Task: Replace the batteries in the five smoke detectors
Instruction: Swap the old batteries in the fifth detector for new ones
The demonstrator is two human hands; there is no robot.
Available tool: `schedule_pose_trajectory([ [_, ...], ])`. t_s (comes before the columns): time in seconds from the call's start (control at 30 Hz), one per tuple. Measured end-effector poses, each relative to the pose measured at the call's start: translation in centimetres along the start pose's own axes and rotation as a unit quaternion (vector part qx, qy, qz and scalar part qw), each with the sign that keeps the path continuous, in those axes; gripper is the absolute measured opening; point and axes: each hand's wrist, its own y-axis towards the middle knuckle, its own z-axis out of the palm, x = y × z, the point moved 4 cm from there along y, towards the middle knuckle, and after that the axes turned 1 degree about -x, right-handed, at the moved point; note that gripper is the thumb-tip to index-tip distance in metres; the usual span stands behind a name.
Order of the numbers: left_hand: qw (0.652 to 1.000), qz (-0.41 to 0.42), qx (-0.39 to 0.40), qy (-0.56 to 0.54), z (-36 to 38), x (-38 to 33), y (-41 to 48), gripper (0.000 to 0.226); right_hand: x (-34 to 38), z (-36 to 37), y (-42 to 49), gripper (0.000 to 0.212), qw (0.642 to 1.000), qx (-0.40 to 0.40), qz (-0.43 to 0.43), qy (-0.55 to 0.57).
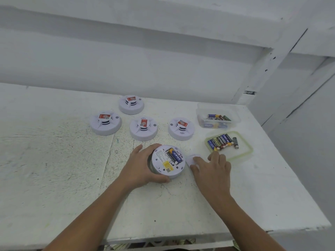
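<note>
Head camera gives me the whole white table point(54, 169) from above. I see the left hand point(139, 167) wrapped around the overturned smoke detector point(168, 161), thumb on its near side and fingers curled over its far left rim. It holds the detector tilted, underside toward the camera, about midway between the table's far and near edges and right of centre. The battery compartment is uncovered, and the fitted batteries point(175, 154) lie side by side in it above a yellow label. Just right of that detector a small round white cover point(190, 158) lies on the table. The right hand point(213, 169) rests on it with fingers spread and nearly straight, gripping nothing. Its outer fingertips come up to the near left rim of a green-edged lid point(248, 151); I cannot tell whether they touch it. That lid lies flat toward the table's right edge and carries a row of batteries point(220, 142) packed side by side, with one dark battery point(235, 142) slightly apart on their right. Beyond it, near the far right corner, stands a clear plastic box point(201, 107) holding loose batteries point(219, 117). Four more detectors stand face up toward the far edge, each with a red label on top: the rear detector point(131, 104), the left detector point(106, 123), the middle detector point(143, 128) and the right detector point(181, 128), nearest the box.
</note>
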Motion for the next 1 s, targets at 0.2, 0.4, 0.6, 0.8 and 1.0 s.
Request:
schedule_pose_trajectory([
  [0.2,0.999,-0.041,0.009,0.021,0.0,1.0,0.1,0.108,-0.4,0.5,0.9,0.027,0.996,0.081,0.000,0.029],
  [0.4,0.999,0.003,-0.003,0.048,0.4,1.4,0.3,0.105,0.1,-0.5,4.0,0.024,0.959,0.136,-0.044,0.244],
  [0.6,0.998,0.026,0.000,0.054,0.7,1.2,0.5,0.106,2.6,-2.2,5.7,0.016,0.915,0.194,-0.189,0.298],
  [0.8,0.997,0.036,-0.026,0.070,0.9,1.0,0.7,0.101,3.9,-2.1,6.5,0.016,0.911,0.218,-0.244,0.252],
  [1.0,0.994,0.052,-0.039,0.092,1.3,0.5,0.9,0.090,4.6,-1.6,6.6,0.013,0.911,0.205,-0.260,0.246],
])
